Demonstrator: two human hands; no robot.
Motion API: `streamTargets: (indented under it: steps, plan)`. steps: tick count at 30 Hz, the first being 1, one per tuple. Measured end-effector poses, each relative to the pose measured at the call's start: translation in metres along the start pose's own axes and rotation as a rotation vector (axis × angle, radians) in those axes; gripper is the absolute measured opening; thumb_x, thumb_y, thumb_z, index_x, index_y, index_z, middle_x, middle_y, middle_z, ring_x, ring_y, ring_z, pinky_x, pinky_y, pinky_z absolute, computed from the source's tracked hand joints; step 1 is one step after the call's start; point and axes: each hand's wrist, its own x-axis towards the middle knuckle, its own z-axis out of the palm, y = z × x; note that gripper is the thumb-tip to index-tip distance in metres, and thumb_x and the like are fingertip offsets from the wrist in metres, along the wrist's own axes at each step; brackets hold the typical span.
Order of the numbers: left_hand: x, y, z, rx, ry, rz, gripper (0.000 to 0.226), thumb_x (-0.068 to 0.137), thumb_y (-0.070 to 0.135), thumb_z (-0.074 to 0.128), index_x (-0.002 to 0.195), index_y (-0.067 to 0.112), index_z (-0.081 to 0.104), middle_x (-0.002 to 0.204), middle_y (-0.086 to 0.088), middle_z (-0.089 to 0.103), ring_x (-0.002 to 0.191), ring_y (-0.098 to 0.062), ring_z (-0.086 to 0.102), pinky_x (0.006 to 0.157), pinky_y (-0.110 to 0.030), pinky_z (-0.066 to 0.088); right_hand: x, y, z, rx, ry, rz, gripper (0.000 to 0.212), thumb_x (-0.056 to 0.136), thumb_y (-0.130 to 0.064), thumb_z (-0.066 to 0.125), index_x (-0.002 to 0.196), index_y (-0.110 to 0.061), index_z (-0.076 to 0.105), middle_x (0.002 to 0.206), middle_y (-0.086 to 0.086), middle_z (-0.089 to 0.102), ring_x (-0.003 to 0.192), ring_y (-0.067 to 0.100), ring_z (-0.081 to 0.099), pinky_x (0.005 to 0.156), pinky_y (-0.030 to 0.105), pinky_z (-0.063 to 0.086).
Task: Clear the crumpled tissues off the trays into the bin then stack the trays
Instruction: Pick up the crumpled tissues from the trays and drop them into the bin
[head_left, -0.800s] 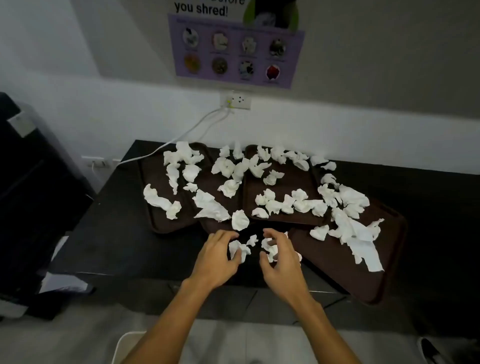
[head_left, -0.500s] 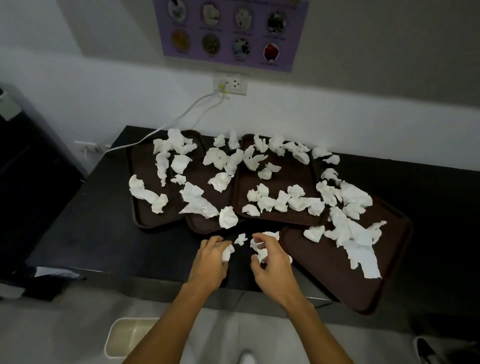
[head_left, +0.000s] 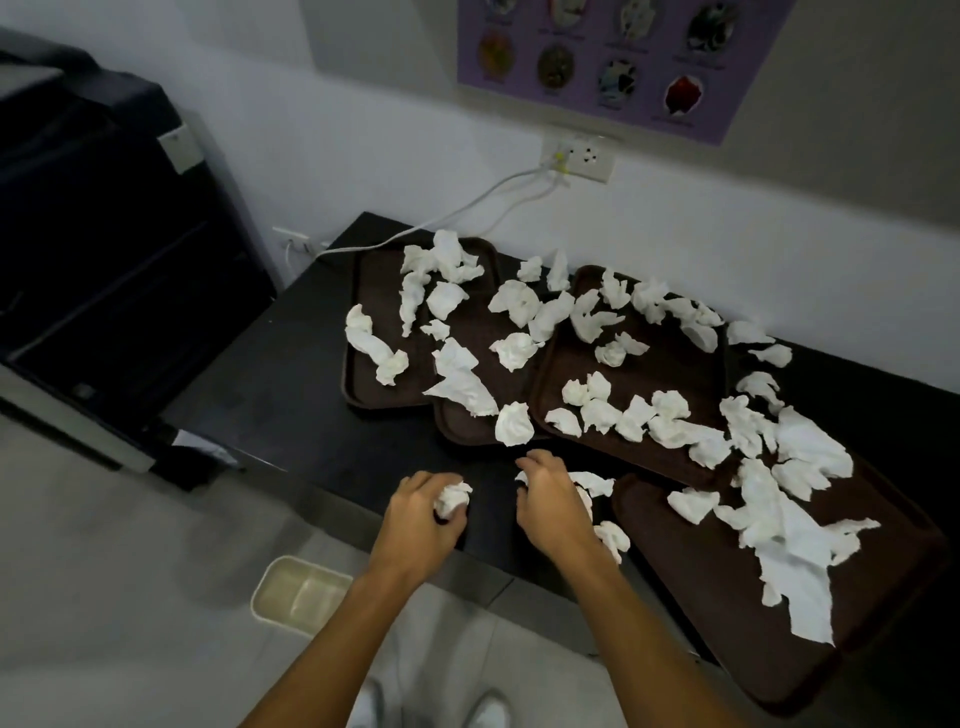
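Head view: trays (head_left: 670, 364) on my bench (head_left: 280, 395) hold tissues (head_left: 597, 405); left hand (head_left: 421, 519) grasps a tissue wad (head_left: 451, 498), right hand (head_left: 553, 506) clutches tissue scraps (head_left: 592, 483); bin (head_left: 298, 595) below.

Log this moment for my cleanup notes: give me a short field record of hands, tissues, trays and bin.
left hand: closed on a crumpled tissue at the table's front edge
right hand: gathering tissues on the black table
trays: four brown, overlapping, unstacked, still covered in tissues
bin: cream, on the floor below the left hand, looks empty
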Motion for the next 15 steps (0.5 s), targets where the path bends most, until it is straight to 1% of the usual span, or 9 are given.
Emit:
streamTargets:
  steps: [2,3,5,8,10,11,13,15]
  plan:
    - [-0.006,-0.002,-0.007,-0.014,0.009,-0.029,0.034,0.081,0.021,0.077,0.115,0.026,0.073,0.105,0.011,0.064,0.097,-0.010,0.057,0.085,-0.009,0.039,0.002,0.000,0.003,-0.102,-0.045,0.007,0.036,0.088,0.003,0.060,0.122,-0.007,0.068,0.130,0.007,0.056,0.119,0.027,0.051,0.092,0.033,0.051]
    - [-0.008,-0.004,-0.010,-0.020,0.015,-0.039,0.034,0.082,0.022,0.077,0.115,0.027,0.073,0.105,0.011,0.064,0.098,-0.009,0.057,0.084,-0.006,0.037,0.003,0.001,0.005,-0.124,-0.056,0.006,0.037,0.086,0.005,0.060,0.120,-0.007,0.069,0.128,0.008,0.057,0.117,0.027,0.051,0.091,0.033,0.051]
    - [-0.013,-0.006,-0.016,-0.038,0.033,-0.048,0.033,0.083,0.023,0.077,0.116,0.027,0.073,0.105,0.012,0.064,0.099,-0.008,0.058,0.085,-0.004,0.038,0.005,0.004,0.009,-0.126,-0.062,-0.011,0.042,0.084,0.011,0.060,0.121,-0.006,0.071,0.124,0.009,0.058,0.116,0.028,0.051,0.092,0.034,0.052]
    - [-0.022,-0.008,-0.024,-0.089,0.054,-0.057,0.031,0.085,0.024,0.076,0.116,0.027,0.073,0.106,0.015,0.065,0.099,-0.007,0.061,0.087,-0.009,0.044,0.004,0.005,0.017,-0.081,-0.035,-0.041,0.040,0.084,0.013,0.063,0.116,-0.007,0.075,0.114,0.007,0.062,0.108,0.027,0.057,0.089,0.037,0.055]
    - [-0.027,-0.011,-0.029,-0.143,0.076,-0.064,0.028,0.086,0.022,0.076,0.114,0.027,0.073,0.105,0.015,0.066,0.097,-0.006,0.064,0.086,-0.016,0.050,0.000,0.001,0.022,-0.051,-0.009,-0.046,0.033,0.088,0.006,0.065,0.112,-0.012,0.076,0.111,0.002,0.063,0.103,0.022,0.060,0.085,0.039,0.057]
    - [-0.030,-0.012,-0.031,-0.166,0.091,-0.070,0.028,0.086,0.022,0.076,0.113,0.027,0.074,0.104,0.016,0.066,0.095,-0.005,0.065,0.085,-0.016,0.051,-0.003,-0.003,0.023,-0.021,0.005,-0.051,0.029,0.090,0.002,0.066,0.111,-0.014,0.076,0.111,0.001,0.063,0.101,0.020,0.061,0.084,0.038,0.057]
    - [-0.035,-0.015,-0.036,-0.209,0.118,-0.091,0.026,0.086,0.020,0.077,0.111,0.026,0.074,0.102,0.015,0.067,0.093,-0.003,0.065,0.082,-0.014,0.050,-0.010,-0.015,0.024,0.095,0.043,-0.056,0.023,0.091,-0.002,0.068,0.110,-0.013,0.075,0.109,0.000,0.064,0.096,0.018,0.064,0.085,0.033,0.057]
    - [-0.039,-0.018,-0.040,-0.249,0.138,-0.113,0.025,0.086,0.018,0.077,0.110,0.024,0.074,0.102,0.012,0.068,0.092,-0.001,0.066,0.078,-0.011,0.050,-0.017,-0.031,0.023,0.209,0.057,-0.043,0.024,0.090,-0.001,0.071,0.110,-0.013,0.074,0.107,-0.002,0.064,0.088,0.010,0.064,0.081,0.018,0.054]
